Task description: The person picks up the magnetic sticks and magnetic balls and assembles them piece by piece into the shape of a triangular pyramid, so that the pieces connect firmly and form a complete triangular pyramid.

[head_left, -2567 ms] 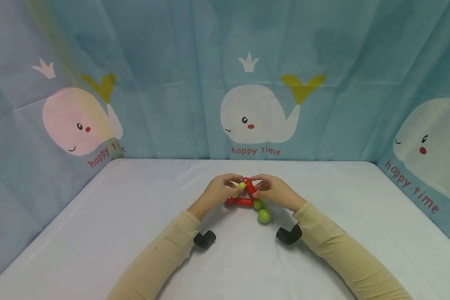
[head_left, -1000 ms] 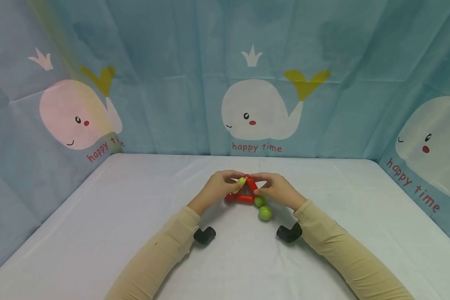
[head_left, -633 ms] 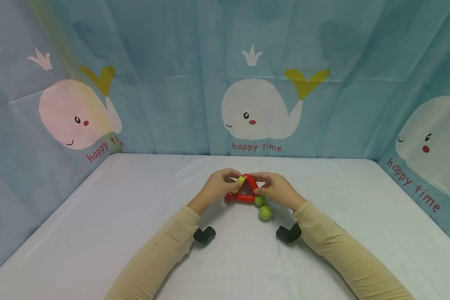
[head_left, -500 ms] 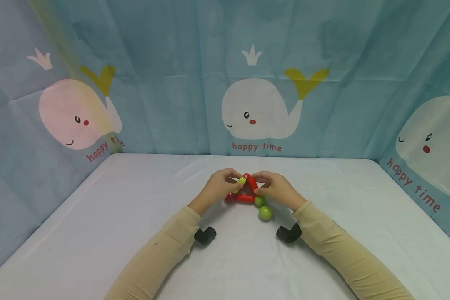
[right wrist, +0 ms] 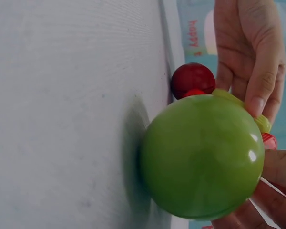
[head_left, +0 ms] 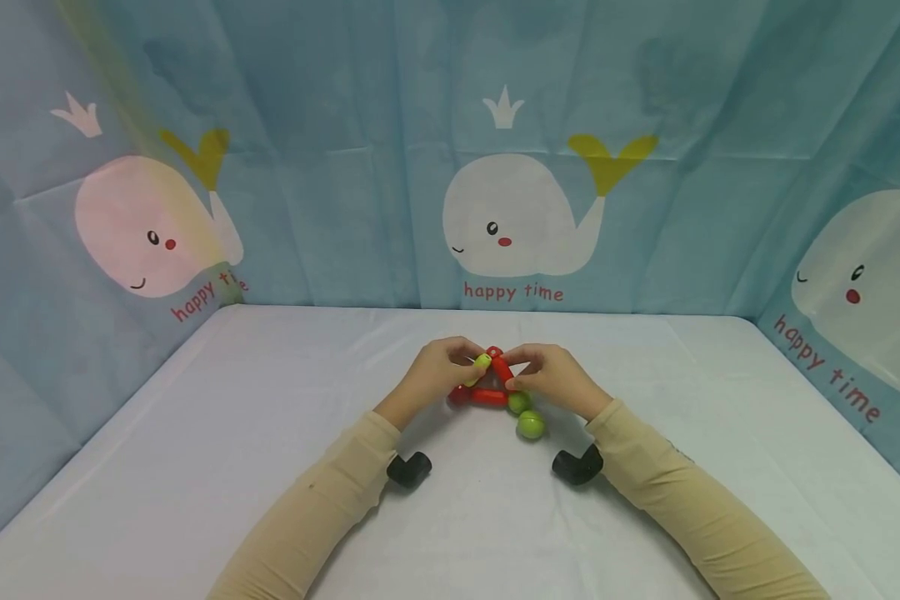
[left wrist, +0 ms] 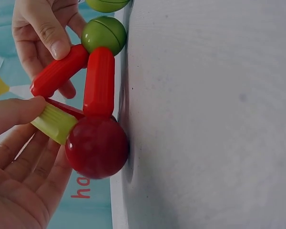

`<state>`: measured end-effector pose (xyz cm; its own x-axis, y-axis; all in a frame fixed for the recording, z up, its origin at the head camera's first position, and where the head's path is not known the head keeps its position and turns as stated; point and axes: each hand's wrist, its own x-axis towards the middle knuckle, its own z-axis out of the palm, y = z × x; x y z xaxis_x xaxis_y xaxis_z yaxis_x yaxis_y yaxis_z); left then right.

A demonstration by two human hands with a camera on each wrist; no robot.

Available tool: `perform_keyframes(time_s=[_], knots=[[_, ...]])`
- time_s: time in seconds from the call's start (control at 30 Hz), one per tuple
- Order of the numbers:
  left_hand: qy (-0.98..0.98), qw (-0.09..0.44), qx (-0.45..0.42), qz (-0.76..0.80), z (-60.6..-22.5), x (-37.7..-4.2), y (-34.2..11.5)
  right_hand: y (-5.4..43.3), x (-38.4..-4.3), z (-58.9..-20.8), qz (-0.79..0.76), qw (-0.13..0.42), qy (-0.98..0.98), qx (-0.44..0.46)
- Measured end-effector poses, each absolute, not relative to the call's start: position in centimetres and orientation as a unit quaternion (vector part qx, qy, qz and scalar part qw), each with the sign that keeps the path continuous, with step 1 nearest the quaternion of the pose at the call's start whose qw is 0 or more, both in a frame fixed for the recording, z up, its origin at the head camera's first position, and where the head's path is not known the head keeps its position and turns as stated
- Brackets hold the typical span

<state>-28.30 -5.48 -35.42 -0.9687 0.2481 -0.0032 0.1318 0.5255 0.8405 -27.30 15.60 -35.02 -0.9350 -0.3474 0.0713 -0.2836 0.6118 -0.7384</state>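
My left hand (head_left: 433,377) pinches a yellow-green rod (left wrist: 55,123) between thumb and fingers, its lower end against a dark red ball (left wrist: 97,148). Opposite, my right hand (head_left: 553,372) pinches a slanted red rod (left wrist: 60,71), which meets a green ball (left wrist: 105,36). Another red rod (left wrist: 99,81) lies between the red and green balls, so the pieces outline a triangle. At its top, the two slanted rods come close together beside a red end piece (head_left: 494,352); whether they touch cannot be told. A second green ball (right wrist: 202,157) rests nearer me and hides part of the right hand.
Two black elbow-shaped pieces lie on the white table (head_left: 487,533): one black piece (head_left: 409,471) by the left sleeve, one black piece (head_left: 578,465) by the right sleeve. A blue whale-print curtain (head_left: 390,217) hangs behind the table.
Both hands keep their pinches on the rods. The rod tops have shifted only slightly, and the head view has tilted down a little since the first frame. The balls and black pieces stay put.
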Motion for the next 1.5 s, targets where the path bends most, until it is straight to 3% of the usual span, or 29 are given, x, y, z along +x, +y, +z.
perform_keyframes(time_s=[1.2, 1.37, 1.5], knots=[[0.871, 0.066, 0.111, 0.474, -35.2, -28.3, -5.5, 15.9, -27.6, -35.5, -0.422, 0.041, 0.887, -0.184], [0.878, 0.089, 0.114, 0.456, -35.1, -28.6, -5.9, 16.3, -27.7, -35.3, -0.415, 0.063, 0.891, -0.171], [0.886, 0.141, 0.101, 0.429, -35.1, -28.9, -6.9, 17.1, -27.9, -34.8, -0.41, 0.109, 0.893, -0.151]])
